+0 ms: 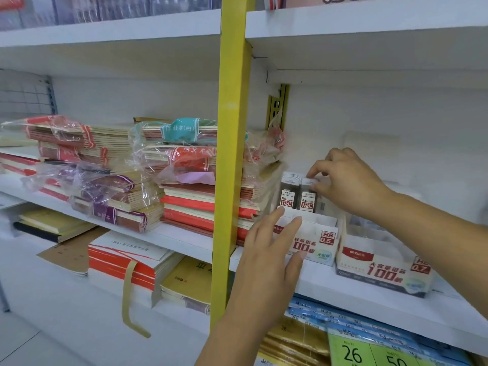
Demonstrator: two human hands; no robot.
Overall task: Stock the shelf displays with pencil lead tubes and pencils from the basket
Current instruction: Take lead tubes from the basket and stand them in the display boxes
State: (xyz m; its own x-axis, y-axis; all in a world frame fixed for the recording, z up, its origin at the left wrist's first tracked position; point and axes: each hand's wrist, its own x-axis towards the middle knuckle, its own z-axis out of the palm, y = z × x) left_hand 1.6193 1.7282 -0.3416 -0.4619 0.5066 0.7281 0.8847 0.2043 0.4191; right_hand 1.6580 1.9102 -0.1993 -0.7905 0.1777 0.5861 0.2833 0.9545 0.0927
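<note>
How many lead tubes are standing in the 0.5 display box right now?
2 visible. One lead tube stands at the back left of the 0.5 box; the other is beside it on the right, pinched at its cap by the right hand. That hand may hide more.

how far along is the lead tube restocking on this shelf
Early on. Done: one lead tube stands at the back of the 0.5 display box. In hand: the right hand is setting a second tube beside it while the left hand steadies the box. Left: its front slots look empty; the 0.7 box is hard to judge.
</note>
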